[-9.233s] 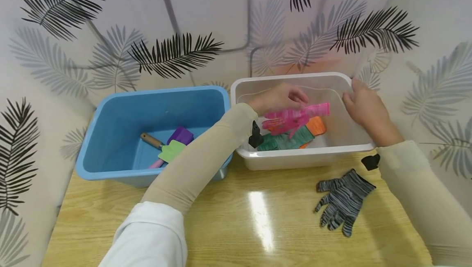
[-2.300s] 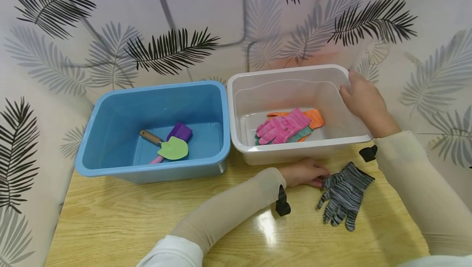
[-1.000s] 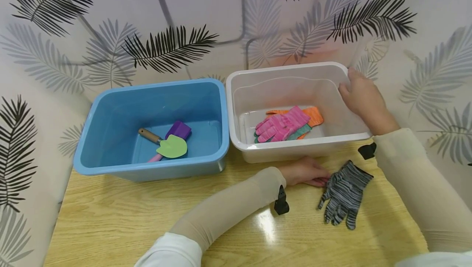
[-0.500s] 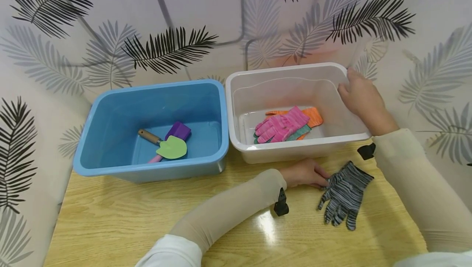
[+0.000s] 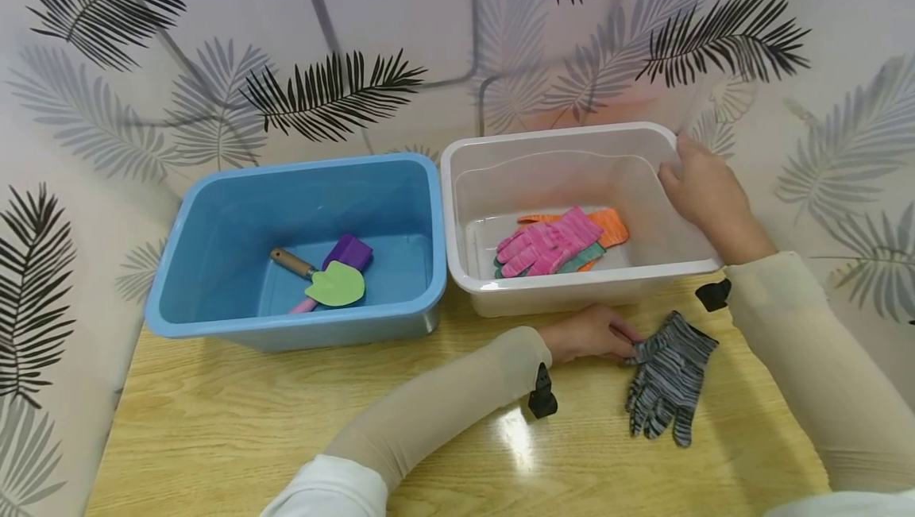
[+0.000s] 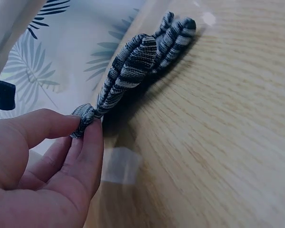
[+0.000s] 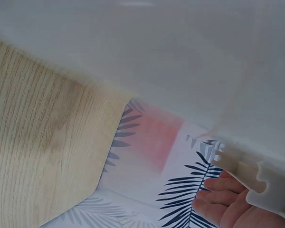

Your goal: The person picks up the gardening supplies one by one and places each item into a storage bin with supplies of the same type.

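In the head view my left hand (image 5: 592,333) is in front of the white bin, at a grey-and-black striped knit glove (image 5: 672,378) on the table. The left wrist view shows its thumb and fingers pinching one finger end of that glove (image 6: 128,71), whose other fingers stand slightly off the wood. My right hand (image 5: 708,195) grips the right rim of the white plastic bin (image 5: 600,272); the right wrist view has its fingers (image 7: 218,198) curled beneath the rim. Inside that bin a pink glove (image 5: 550,242) lies over green (image 5: 582,258) and orange (image 5: 611,225) gloves.
A blue bin (image 5: 286,326) stands to the left, close beside the white one. It holds a wooden-handled tool (image 5: 291,263), a green blade (image 5: 336,284) and a purple piece (image 5: 348,251). Behind both hangs a leaf-patterned cloth (image 5: 443,40); wooden table (image 5: 236,422) extends in front.
The pink glove, in my left hand earlier, now lies in the white bin. My left hand has come down to the grey glove and pulled it slightly left. My right hand stays on the rim.
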### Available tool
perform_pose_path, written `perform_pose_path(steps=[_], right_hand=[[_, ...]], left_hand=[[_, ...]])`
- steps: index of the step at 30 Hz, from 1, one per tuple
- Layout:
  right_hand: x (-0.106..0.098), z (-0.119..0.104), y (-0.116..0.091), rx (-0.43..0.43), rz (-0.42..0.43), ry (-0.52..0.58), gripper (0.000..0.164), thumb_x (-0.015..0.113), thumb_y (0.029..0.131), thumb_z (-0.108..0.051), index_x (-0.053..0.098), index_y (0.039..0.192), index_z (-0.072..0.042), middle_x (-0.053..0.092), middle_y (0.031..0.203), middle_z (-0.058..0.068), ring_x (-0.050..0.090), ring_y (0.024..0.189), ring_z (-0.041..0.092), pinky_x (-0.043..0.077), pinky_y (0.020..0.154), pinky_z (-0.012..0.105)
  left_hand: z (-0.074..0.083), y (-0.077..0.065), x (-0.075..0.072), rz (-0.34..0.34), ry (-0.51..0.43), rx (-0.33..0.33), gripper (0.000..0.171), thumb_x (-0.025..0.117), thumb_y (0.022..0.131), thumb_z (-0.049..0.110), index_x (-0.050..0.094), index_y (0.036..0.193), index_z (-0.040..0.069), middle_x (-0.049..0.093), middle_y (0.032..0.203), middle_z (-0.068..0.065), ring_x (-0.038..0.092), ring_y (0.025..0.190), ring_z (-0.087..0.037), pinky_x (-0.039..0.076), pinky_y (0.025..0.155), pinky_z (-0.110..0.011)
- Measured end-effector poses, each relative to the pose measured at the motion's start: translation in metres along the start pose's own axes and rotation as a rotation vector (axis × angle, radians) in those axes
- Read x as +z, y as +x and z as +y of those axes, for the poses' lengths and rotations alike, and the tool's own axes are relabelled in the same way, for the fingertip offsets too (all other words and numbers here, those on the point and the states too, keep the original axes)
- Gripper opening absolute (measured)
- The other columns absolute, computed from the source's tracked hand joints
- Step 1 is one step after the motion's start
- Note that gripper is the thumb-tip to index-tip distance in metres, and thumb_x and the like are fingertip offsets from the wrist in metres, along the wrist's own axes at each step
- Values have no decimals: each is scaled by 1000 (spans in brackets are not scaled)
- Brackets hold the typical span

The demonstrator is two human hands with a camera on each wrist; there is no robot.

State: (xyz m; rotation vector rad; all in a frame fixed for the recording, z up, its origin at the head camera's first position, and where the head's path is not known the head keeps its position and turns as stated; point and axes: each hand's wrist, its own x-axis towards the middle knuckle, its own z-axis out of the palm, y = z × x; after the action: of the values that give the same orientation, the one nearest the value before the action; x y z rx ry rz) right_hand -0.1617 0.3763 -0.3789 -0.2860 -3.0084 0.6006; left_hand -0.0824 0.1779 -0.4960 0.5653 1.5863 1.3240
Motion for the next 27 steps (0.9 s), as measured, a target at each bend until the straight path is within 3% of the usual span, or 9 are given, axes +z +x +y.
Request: perform_pose_path(steps=[10,19,27], right_hand=[[-1,0,-2,-1,-17,6,61,34,97,-25,14,144,8,28,139,35,35,121,52,25,100,61],[-1,-2,-2,-6,-3,10,56,35,97,-24,23,141,9,41,126,35,44,102,47,34,90,63],[0,-3,-3,-41,33,0,55,37,96,-21,25,139,11,42,124,38,45,104,51,33,90,63]], left_hand=[[11,-8,3,-11,30,17,24,67,83,0,68,106,-2,68,90,1,61,73,-3,51,69,-19],[24,-17,3,-7,61,66,23,67,83,-1,68,105,0,69,92,0,63,80,-4,50,71,-16],[43,-36,1,-61,81,117,24,66,83,-3,66,107,-4,68,97,-4,61,79,0,50,73,-16]])
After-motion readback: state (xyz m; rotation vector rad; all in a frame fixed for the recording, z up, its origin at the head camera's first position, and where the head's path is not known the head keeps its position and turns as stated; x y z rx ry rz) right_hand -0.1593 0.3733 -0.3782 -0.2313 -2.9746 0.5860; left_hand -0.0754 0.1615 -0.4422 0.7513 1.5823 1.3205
